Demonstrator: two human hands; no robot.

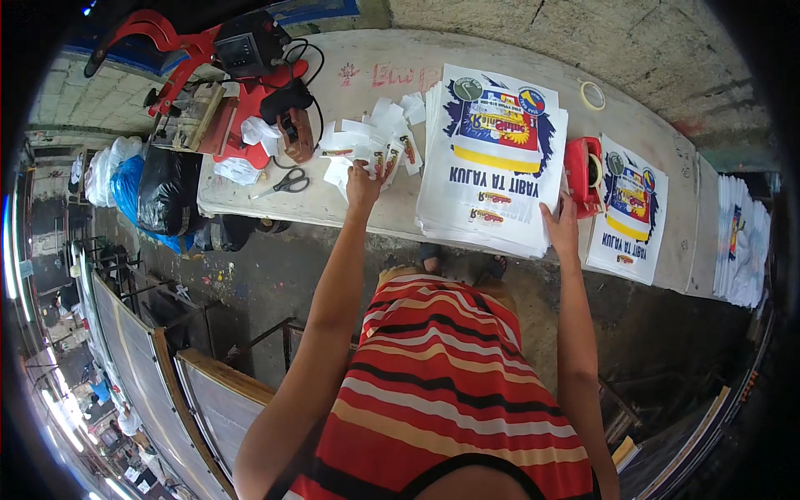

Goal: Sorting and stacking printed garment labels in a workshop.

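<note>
My left hand [364,184] reaches over a loose pile of small printed paper pieces [377,140], its fingertips at their near edge; whether it pinches one cannot be told. My right hand [560,219] rests at the lower right edge of a thick stack of printed white sheets [494,156], fingers apart, the thumb on the sheets. The top sheets bear a colourful paint design, upside down to me. Just beyond my right hand stands a red tape dispenser [582,178] with a roll in it. To its right lies a smaller pile of the same printed sheets [628,212].
Black-handled scissors [290,182] lie left of the paper pieces, near a red heat press machine [250,112] with cables. A tape roll [592,95] is at the back of the table [350,56]. Folded printed fabric [740,244] stands far right. Filled bags [169,194] and framed screens [137,350] are at left.
</note>
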